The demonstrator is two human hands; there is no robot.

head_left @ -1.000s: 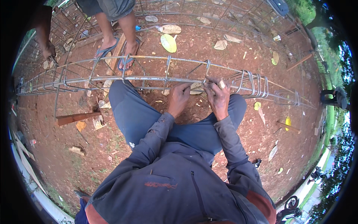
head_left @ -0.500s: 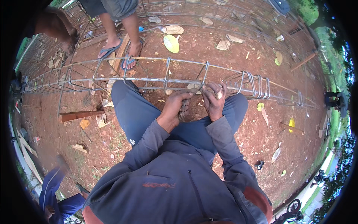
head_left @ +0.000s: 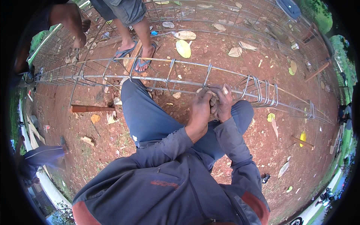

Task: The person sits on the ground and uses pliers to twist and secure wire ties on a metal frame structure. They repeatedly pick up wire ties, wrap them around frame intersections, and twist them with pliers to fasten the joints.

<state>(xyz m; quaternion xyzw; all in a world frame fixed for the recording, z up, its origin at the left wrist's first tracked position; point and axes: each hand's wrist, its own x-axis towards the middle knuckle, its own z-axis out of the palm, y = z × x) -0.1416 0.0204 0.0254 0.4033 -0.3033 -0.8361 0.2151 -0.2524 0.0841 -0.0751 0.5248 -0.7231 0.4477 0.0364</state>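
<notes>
A long cage of steel rebar (head_left: 157,78) with bent stirrups runs across in front of my knees. One stirrup (head_left: 208,73) stands right above my hands, at the near bars. My left hand (head_left: 200,110) is closed, its fingertips raised to the near bar beside that stirrup. Thin loops of tie wire (head_left: 215,107) hang by its fingers, between the two hands. My right hand (head_left: 224,102) sits close against the left, fingers curled near the same joint. What its fingertips pinch is hidden.
Several loose stirrups (head_left: 258,92) are bunched on the cage to the right. Beyond the cage stands a person in sandals (head_left: 144,60); another person's hand (head_left: 79,41) is at far left. A wooden stake (head_left: 92,108) lies left of my knee. Wire mesh (head_left: 210,17) spans the back.
My left hand has moved right and turned, coming up against my right hand at the stirrup joint. The wire loops now show between both hands. The view has shifted slightly.
</notes>
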